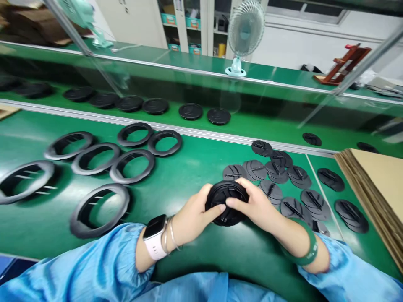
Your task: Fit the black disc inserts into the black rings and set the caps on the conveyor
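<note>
My left hand point(197, 216) and my right hand point(255, 205) both grip a round black plastic part point(226, 201) above the green bench mat point(189, 247), their fingers wrapped over its top. Its underside is hidden. To the right of my right hand lies a group of flat dark grey slotted discs point(272, 191), some overlapping. Several black rubber rings point(132, 165) lie on the mat to the left of my left hand, none touching it. A white-strapped watch point(155, 235) sits on my left wrist and a green bangle point(302, 247) on my right.
A raised green shelf behind a metal rail point(157, 121) carries a row of round black parts point(189, 111). A stack of cardboard sheets point(371, 197) stands at the right. Beyond a glass panel stand a pale desk fan point(244, 35) and a red wooden stand point(343, 65).
</note>
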Demonstrator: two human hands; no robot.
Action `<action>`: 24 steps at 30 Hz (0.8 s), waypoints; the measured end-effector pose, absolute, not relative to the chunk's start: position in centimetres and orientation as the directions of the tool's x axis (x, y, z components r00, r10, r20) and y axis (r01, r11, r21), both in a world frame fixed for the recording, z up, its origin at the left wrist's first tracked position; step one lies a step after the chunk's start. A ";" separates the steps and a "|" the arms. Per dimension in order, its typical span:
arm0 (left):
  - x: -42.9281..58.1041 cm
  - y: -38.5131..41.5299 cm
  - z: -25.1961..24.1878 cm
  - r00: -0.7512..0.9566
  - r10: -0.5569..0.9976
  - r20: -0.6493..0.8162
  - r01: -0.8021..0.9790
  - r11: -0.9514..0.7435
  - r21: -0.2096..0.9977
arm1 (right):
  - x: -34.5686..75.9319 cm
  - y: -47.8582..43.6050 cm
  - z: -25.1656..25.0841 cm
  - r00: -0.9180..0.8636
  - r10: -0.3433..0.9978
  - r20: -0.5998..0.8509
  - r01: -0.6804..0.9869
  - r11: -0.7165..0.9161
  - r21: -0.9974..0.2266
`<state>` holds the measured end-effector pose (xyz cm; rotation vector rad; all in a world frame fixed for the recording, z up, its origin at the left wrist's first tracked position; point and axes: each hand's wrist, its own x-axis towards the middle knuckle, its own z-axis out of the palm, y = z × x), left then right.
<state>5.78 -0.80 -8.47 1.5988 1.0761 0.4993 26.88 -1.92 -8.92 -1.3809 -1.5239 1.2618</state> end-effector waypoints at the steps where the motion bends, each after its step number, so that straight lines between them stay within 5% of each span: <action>1: 5.7 -0.7 -8.4 0.501 0.840 -0.209 0.371 0.010 0.929 | 27.0 -1.9 -8.8 -0.240 0.961 -0.138 0.261 -0.073 -0.963; 12: 6.1 -0.9 -7.6 0.451 0.860 -0.241 0.462 0.006 0.887 | 26.1 -2.2 -9.1 -0.168 0.956 -0.239 0.223 -0.199 -0.954; 16: 4.1 2.0 -6.5 0.394 0.919 -0.022 0.474 -0.183 0.861 | 26.6 -1.3 -9.5 -0.193 0.956 -0.221 0.010 -0.223 -0.975; 18: 2.2 4.5 -6.4 0.227 0.959 0.167 0.658 -0.278 0.700 | 26.6 -1.0 -9.7 -0.187 0.956 -0.226 -0.152 -0.255 -0.955; 20: 0.2 6.7 -6.8 0.114 0.953 0.280 0.895 -0.221 0.387 | 26.5 -0.9 -9.7 -0.172 0.957 -0.235 -0.281 -0.276 -0.919; 24: -1.2 8.0 -8.2 0.144 0.952 0.271 0.951 -0.209 0.228 | 26.6 -0.9 -9.3 -0.193 0.946 -0.261 -0.419 -0.320 -0.850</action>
